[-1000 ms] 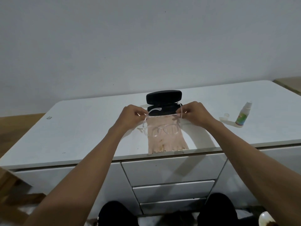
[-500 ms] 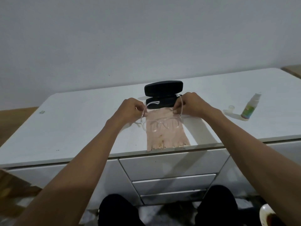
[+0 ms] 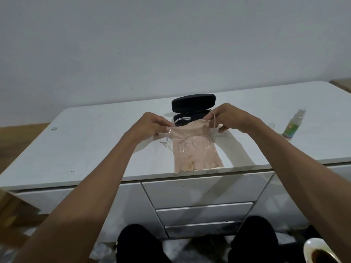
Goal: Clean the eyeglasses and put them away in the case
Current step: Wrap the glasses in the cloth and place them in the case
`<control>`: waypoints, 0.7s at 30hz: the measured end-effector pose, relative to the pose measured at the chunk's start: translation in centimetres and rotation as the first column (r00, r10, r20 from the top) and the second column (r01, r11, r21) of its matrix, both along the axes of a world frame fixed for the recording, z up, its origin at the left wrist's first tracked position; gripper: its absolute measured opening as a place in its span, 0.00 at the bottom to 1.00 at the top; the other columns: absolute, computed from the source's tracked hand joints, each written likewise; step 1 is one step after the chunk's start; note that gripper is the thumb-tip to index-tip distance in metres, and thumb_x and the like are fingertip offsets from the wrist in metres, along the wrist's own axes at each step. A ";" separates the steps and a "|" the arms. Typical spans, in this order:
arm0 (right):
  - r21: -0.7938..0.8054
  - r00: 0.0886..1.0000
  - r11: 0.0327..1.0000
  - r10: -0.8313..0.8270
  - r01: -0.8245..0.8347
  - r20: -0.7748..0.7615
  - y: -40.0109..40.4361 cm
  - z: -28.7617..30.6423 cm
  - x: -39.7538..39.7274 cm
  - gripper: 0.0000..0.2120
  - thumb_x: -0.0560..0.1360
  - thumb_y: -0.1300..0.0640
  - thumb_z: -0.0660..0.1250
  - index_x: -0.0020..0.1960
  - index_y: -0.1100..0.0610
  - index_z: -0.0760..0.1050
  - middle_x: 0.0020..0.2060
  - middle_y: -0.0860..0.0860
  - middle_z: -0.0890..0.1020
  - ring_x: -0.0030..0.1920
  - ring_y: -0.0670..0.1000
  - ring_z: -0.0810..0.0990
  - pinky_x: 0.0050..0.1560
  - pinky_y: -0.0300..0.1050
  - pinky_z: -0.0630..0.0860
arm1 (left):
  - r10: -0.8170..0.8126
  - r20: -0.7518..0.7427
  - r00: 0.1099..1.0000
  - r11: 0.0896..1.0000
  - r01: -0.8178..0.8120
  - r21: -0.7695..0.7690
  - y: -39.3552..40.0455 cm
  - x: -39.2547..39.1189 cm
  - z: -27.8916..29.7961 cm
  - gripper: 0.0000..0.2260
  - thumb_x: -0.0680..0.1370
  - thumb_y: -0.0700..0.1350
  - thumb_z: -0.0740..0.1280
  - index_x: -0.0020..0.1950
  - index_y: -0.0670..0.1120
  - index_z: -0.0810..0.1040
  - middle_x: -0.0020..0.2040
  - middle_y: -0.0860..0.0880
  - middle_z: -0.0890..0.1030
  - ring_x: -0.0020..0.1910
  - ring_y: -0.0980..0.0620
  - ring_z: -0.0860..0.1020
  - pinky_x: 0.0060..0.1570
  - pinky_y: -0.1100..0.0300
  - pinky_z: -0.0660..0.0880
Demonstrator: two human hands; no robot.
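Note:
Clear-framed eyeglasses (image 3: pixel 190 145) hang lenses down over a stained pink cleaning cloth (image 3: pixel 195 158) on the white cabinet top (image 3: pixel 95 149). My left hand (image 3: pixel 150 123) pinches the left temple arm, and my right hand (image 3: pixel 228 117) pinches the right temple arm. Both temple arms are spread open. Just behind my hands stands the black glasses case (image 3: pixel 192 105), its lid raised. The case's lower half is partly hidden by the temple arms and my fingers.
A small spray bottle (image 3: pixel 293 124) with a green label stands at the right of the cabinet top, its clear cap (image 3: pixel 271 125) beside it. Drawers (image 3: pixel 205 188) run below the front edge. A bowl (image 3: pixel 321 252) sits at the lower right by my knees.
My hands have lifted the eyeglasses a little above the cloth, still holding both temple arms. The camera has shifted slightly.

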State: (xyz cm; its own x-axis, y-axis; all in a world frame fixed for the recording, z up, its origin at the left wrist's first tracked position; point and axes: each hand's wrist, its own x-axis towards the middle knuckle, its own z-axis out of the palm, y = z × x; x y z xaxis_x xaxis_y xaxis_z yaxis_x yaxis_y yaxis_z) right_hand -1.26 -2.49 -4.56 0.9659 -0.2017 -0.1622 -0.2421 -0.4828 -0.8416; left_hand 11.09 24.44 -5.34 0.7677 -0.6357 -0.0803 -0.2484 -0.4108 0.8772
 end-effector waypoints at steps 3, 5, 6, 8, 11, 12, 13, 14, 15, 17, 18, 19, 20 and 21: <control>0.066 0.999 0.997 0.032 -0.031 -0.010 0.2 0.3 -0.6 0.11 0.77 0.69 0.66 0.50 0.60 0.86 0.46 0.52 0.85 0.47 0.50 0.78 0.43 0.44 0.76 | -0.036 0.006 0.999 0.999 0.035 0.035 0.3 -0.3 0.5 0.06 0.75 0.35 0.74 0.50 0.43 0.88 0.41 0.49 0.85 0.38 0.57 0.77 0.40 0.63 0.73; 0.091 0.998 0.994 0.061 -0.059 -0.019 0.4 0.6 -1.1 0.12 0.77 0.68 0.64 0.47 0.58 0.86 0.45 0.51 0.85 0.47 0.51 0.78 0.45 0.45 0.76 | -0.054 0.002 0.999 0.997 0.054 0.059 0.6 -0.5 0.9 0.06 0.75 0.36 0.75 0.51 0.42 0.87 0.41 0.51 0.85 0.39 0.59 0.79 0.43 0.61 0.74; 0.092 0.997 0.993 0.076 -0.073 -0.025 0.5 0.7 -1.3 0.13 0.77 0.68 0.63 0.46 0.58 0.86 0.45 0.52 0.85 0.47 0.51 0.79 0.46 0.46 0.76 | -0.066 -0.003 0.998 0.995 0.066 0.068 0.8 -0.7 1.1 0.06 0.75 0.36 0.74 0.51 0.41 0.87 0.42 0.50 0.86 0.40 0.59 0.79 0.44 0.60 0.75; 0.079 0.994 0.992 0.101 -0.097 -0.043 0.8 0.9 -1.6 0.14 0.76 0.68 0.61 0.45 0.59 0.85 0.44 0.53 0.85 0.46 0.52 0.79 0.47 0.48 0.76 | -0.092 -0.016 0.996 0.992 0.093 0.083 1.0 -1.0 1.5 0.07 0.76 0.34 0.72 0.52 0.40 0.87 0.45 0.50 0.86 0.43 0.57 0.80 0.46 0.60 0.75; 0.054 0.990 0.991 0.128 -0.125 -0.060 1.0 1.0 -1.8 0.18 0.74 0.71 0.58 0.45 0.60 0.86 0.43 0.51 0.86 0.46 0.50 0.81 0.45 0.47 0.76 | -0.130 -0.021 0.991 0.985 0.131 0.115 1.1 -1.7 2.0 0.12 0.76 0.29 0.65 0.48 0.41 0.86 0.47 0.51 0.88 0.44 0.56 0.80 0.46 0.59 0.75; 0.044 0.989 0.991 0.132 -0.129 -0.068 1.1 1.0 -1.7 0.19 0.73 0.72 0.58 0.43 0.60 0.86 0.44 0.51 0.87 0.46 0.49 0.82 0.45 0.46 0.76 | -0.139 -0.020 0.990 0.982 0.140 0.125 1.2 -1.9 2.1 0.14 0.75 0.28 0.63 0.46 0.41 0.86 0.47 0.50 0.88 0.43 0.57 0.80 0.46 0.59 0.75; 0.034 0.988 0.991 0.132 -0.129 -0.079 1.2 1.0 -1.7 0.19 0.72 0.72 0.58 0.42 0.59 0.86 0.44 0.51 0.88 0.47 0.49 0.82 0.45 0.46 0.76 | -0.149 -0.022 0.989 0.980 0.151 0.129 1.2 -2.1 2.2 0.15 0.74 0.28 0.61 0.46 0.40 0.85 0.47 0.48 0.88 0.43 0.57 0.79 0.46 0.58 0.74; 0.021 0.988 0.991 0.130 -0.129 -0.088 1.2 1.0 -1.7 0.19 0.72 0.73 0.59 0.41 0.59 0.86 0.45 0.51 0.88 0.47 0.49 0.82 0.45 0.46 0.75 | -0.158 -0.025 0.987 0.979 0.160 0.128 1.2 -2.2 2.1 0.15 0.74 0.28 0.60 0.46 0.39 0.85 0.47 0.46 0.88 0.44 0.57 0.79 0.46 0.57 0.73; 0.010 0.987 0.992 0.129 -0.128 -0.092 1.2 1.0 -1.7 0.18 0.72 0.73 0.59 0.40 0.59 0.86 0.46 0.52 0.89 0.48 0.49 0.82 0.46 0.46 0.75 | -0.161 -0.027 0.987 0.979 0.163 0.126 1.2 -2.3 2.0 0.14 0.74 0.28 0.59 0.48 0.38 0.84 0.48 0.45 0.88 0.45 0.55 0.79 0.47 0.56 0.72; 0.005 0.988 0.993 0.121 -0.121 -0.093 1.3 0.9 -1.7 0.18 0.72 0.73 0.59 0.41 0.59 0.86 0.46 0.52 0.88 0.48 0.49 0.82 0.47 0.47 0.75 | -0.137 -0.021 0.990 0.984 0.138 0.112 1.2 -2.5 1.8 0.13 0.75 0.30 0.60 0.50 0.38 0.83 0.47 0.45 0.88 0.48 0.53 0.79 0.48 0.55 0.72; 0.012 0.990 0.994 0.109 -0.109 -0.090 1.2 0.9 -1.7 0.18 0.72 0.73 0.59 0.42 0.60 0.86 0.46 0.53 0.89 0.48 0.49 0.83 0.47 0.48 0.75 | -0.114 -0.016 0.993 0.989 0.115 0.093 1.2 -2.6 1.7 0.12 0.75 0.30 0.60 0.50 0.39 0.83 0.47 0.45 0.88 0.48 0.52 0.79 0.48 0.55 0.72; 0.021 0.992 0.996 0.091 -0.089 -0.083 1.1 0.8 -1.7 0.18 0.72 0.73 0.58 0.45 0.61 0.86 0.46 0.54 0.89 0.48 0.50 0.83 0.47 0.48 0.75 | -0.089 -0.009 0.996 0.994 0.089 0.067 1.3 -2.6 1.6 0.13 0.75 0.29 0.60 0.49 0.39 0.83 0.47 0.44 0.88 0.48 0.52 0.79 0.48 0.55 0.72; 0.030 0.995 0.997 0.067 -0.065 -0.074 1.1 0.7 -1.7 0.18 0.73 0.73 0.58 0.48 0.62 0.86 0.46 0.55 0.89 0.47 0.50 0.83 0.47 0.48 0.75 | -0.064 -0.001 0.998 0.997 0.064 0.041 1.3 -2.7 1.5 0.14 0.74 0.29 0.60 0.49 0.40 0.83 0.48 0.43 0.88 0.47 0.52 0.78 0.47 0.54 0.71; 0.039 0.997 0.999 0.039 -0.037 -0.065 1.0 0.5 -1.8 0.18 0.73 0.73 0.59 0.50 0.62 0.85 0.47 0.55 0.88 0.46 0.50 0.82 0.46 0.47 0.75 | -0.035 0.012 0.999 0.999 0.035 0.023 1.4 -2.7 1.3 0.15 0.74 0.28 0.59 0.48 0.41 0.83 0.47 0.42 0.87 0.46 0.51 0.78 0.47 0.54 0.72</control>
